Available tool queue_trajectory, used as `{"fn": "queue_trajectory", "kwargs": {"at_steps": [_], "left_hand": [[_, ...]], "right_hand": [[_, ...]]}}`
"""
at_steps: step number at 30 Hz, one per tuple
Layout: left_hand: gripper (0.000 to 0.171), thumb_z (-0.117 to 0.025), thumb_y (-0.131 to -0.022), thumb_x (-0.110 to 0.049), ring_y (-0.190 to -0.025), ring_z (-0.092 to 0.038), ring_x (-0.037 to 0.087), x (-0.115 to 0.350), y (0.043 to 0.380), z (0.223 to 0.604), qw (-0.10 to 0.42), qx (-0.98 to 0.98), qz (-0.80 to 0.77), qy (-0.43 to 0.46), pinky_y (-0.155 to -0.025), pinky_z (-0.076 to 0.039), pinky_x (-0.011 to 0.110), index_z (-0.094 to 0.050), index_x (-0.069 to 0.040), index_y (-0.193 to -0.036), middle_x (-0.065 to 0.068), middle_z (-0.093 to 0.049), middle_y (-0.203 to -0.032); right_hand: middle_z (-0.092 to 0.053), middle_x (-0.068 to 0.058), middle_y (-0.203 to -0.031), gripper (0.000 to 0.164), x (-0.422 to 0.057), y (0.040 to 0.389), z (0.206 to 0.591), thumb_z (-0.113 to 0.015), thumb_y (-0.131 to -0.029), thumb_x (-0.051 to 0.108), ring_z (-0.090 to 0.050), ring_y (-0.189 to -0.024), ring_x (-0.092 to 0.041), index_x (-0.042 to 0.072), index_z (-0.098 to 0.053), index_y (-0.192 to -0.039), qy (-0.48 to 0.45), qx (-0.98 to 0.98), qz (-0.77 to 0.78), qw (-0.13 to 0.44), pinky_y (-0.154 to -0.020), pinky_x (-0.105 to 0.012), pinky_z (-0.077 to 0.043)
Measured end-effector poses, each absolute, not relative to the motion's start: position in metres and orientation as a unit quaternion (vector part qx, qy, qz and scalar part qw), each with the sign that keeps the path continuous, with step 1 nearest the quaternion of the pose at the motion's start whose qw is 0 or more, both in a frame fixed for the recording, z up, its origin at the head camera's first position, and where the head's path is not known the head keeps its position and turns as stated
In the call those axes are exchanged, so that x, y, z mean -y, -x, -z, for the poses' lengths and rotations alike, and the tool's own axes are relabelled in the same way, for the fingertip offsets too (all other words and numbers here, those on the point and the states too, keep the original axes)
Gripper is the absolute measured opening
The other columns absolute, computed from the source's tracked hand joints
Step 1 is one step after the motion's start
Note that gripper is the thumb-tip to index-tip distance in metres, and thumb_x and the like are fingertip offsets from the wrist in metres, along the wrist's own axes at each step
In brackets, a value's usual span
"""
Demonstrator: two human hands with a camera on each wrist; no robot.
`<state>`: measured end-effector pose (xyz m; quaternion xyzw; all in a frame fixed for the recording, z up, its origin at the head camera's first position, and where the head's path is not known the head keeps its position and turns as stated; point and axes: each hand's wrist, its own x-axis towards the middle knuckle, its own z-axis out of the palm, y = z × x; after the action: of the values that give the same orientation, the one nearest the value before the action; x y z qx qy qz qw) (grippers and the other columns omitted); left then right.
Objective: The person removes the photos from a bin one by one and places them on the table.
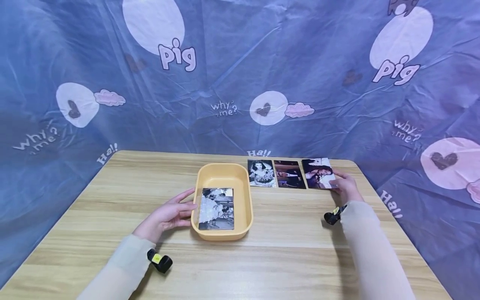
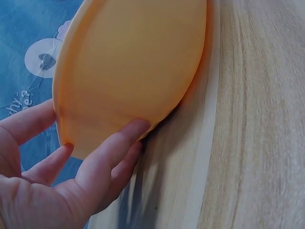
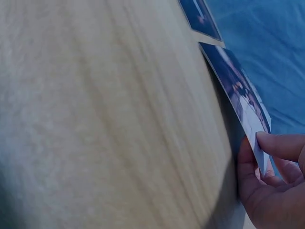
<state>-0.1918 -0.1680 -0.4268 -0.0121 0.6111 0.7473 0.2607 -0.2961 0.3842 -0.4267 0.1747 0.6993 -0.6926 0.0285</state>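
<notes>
A yellow rectangular plastic tub (image 1: 243, 208) stands mid-table with a black-and-white photo (image 1: 216, 209) lying in it. Against the tub's left wall, my left hand (image 1: 173, 212) rests with extended fingers; the left wrist view shows its fingertips (image 2: 138, 126) on the outer side. At the back right, my right hand (image 1: 346, 186) pinches the near right corner of a colour photo (image 1: 318, 174) between thumb and fingers. In the right wrist view that photo (image 3: 240, 95) tilts, its held end raised off the table.
Left of the held photo lie a dark colour photo (image 1: 289, 175) and a black-and-white portrait photo (image 1: 261, 173), in a row along the back edge of the wooden table (image 1: 285, 258). A blue printed cloth (image 1: 232, 75) hangs behind the table.
</notes>
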Motion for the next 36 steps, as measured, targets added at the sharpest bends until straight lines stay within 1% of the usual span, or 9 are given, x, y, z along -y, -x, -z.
{"fn": "queue_trajectory", "kwargs": {"at_steps": [11,15,18,21,23,26,30,34,36], "left_hand": [[0.08,-0.057,-0.094,-0.006,-0.103,-0.067,0.027,0.168,0.191,0.425,0.26,-0.611,-0.748,0.012,-0.087,-0.058,0.045,-0.008,-0.014,-0.156,0.021,-0.059,-0.129],[0.079,-0.057,-0.094,-0.006,-0.102,-0.067,0.027,0.168,0.19,0.424,0.26,-0.611,-0.748,0.012,-0.087,-0.058,0.045,-0.009,-0.014,-0.156,0.022,-0.058,-0.13],[0.079,-0.057,-0.094,-0.006,-0.102,-0.067,0.026,0.168,0.19,0.424,0.261,-0.61,-0.748,0.013,-0.088,-0.058,0.045,-0.009,-0.014,-0.156,0.022,-0.058,-0.13],[0.079,-0.057,-0.094,-0.006,-0.102,-0.067,0.026,0.168,0.191,0.425,0.262,-0.611,-0.747,0.013,-0.088,-0.057,0.045,-0.008,-0.014,-0.156,0.025,-0.054,-0.133],[0.079,-0.057,-0.094,-0.006,-0.102,-0.068,0.025,0.168,0.191,0.425,0.262,-0.613,-0.745,0.013,-0.088,-0.058,0.045,-0.008,-0.014,-0.156,0.027,-0.05,-0.137],[0.079,-0.056,-0.094,-0.006,-0.102,-0.067,0.025,0.167,0.191,0.426,0.261,-0.616,-0.744,0.013,-0.088,-0.058,0.045,-0.009,-0.014,-0.156,0.03,-0.043,-0.142],[0.079,-0.057,-0.094,-0.007,-0.103,-0.067,0.025,0.167,0.191,0.426,0.262,-0.617,-0.742,0.014,-0.089,-0.057,0.045,-0.009,-0.015,-0.156,0.031,-0.043,-0.142],[0.079,-0.057,-0.094,-0.006,-0.103,-0.067,0.026,0.167,0.19,0.425,0.262,-0.616,-0.742,0.013,-0.089,-0.058,0.045,-0.008,-0.015,-0.156,0.029,-0.048,-0.138],[0.079,-0.056,-0.094,-0.006,-0.102,-0.067,0.026,0.167,0.19,0.425,0.262,-0.616,-0.743,0.011,-0.088,-0.058,0.045,-0.008,-0.014,-0.156,0.027,-0.052,-0.134]], "right_hand": [[-0.052,0.004,-0.095,0.062,-0.376,0.301,0.431,-0.052,-0.086,-0.009,-0.053,-0.065,0.003,-0.005,-0.034,-0.146,-0.225,-0.747,0.625,-0.018,-0.062,-0.011,-0.051],[-0.056,-0.014,-0.113,0.059,-0.376,0.3,0.431,-0.053,-0.087,-0.005,-0.05,-0.069,0.005,-0.008,-0.037,-0.144,-0.222,-0.777,0.588,-0.024,-0.065,-0.011,-0.048],[-0.049,-0.025,-0.135,0.054,-0.376,0.299,0.432,-0.054,-0.089,0.0,-0.051,-0.085,-0.002,-0.009,-0.041,-0.141,-0.227,-0.805,0.547,-0.026,-0.076,-0.013,-0.044],[-0.04,-0.025,-0.147,0.051,-0.377,0.298,0.433,-0.053,-0.091,0.004,-0.05,-0.112,-0.02,-0.008,-0.043,-0.14,-0.23,-0.821,0.522,-0.029,-0.095,-0.022,-0.044],[-0.038,-0.025,-0.149,0.051,-0.377,0.297,0.432,-0.052,-0.092,0.007,-0.041,-0.129,-0.029,-0.008,-0.042,-0.14,-0.228,-0.823,0.519,-0.029,-0.11,-0.031,-0.039],[-0.033,-0.024,-0.152,0.054,-0.377,0.295,0.43,-0.051,-0.094,0.011,-0.031,-0.14,-0.033,-0.007,-0.038,-0.143,-0.231,-0.809,0.54,-0.027,-0.12,-0.039,-0.027],[-0.032,-0.021,-0.153,0.061,-0.371,0.294,0.421,-0.052,-0.096,0.02,-0.035,-0.136,-0.031,-0.001,-0.031,-0.149,-0.241,-0.775,0.583,-0.024,-0.115,-0.037,-0.034],[-0.025,-0.019,-0.156,0.067,-0.357,0.293,0.403,-0.052,-0.097,0.027,-0.034,-0.138,-0.029,0.003,-0.024,-0.152,-0.222,-0.76,0.61,-0.005,-0.115,-0.035,-0.035],[-0.032,-0.02,-0.152,0.067,-0.345,0.292,0.392,-0.053,-0.097,0.026,-0.041,-0.133,-0.027,0.004,-0.023,-0.153,-0.212,-0.754,0.621,-0.006,-0.113,-0.03,-0.039]]}}
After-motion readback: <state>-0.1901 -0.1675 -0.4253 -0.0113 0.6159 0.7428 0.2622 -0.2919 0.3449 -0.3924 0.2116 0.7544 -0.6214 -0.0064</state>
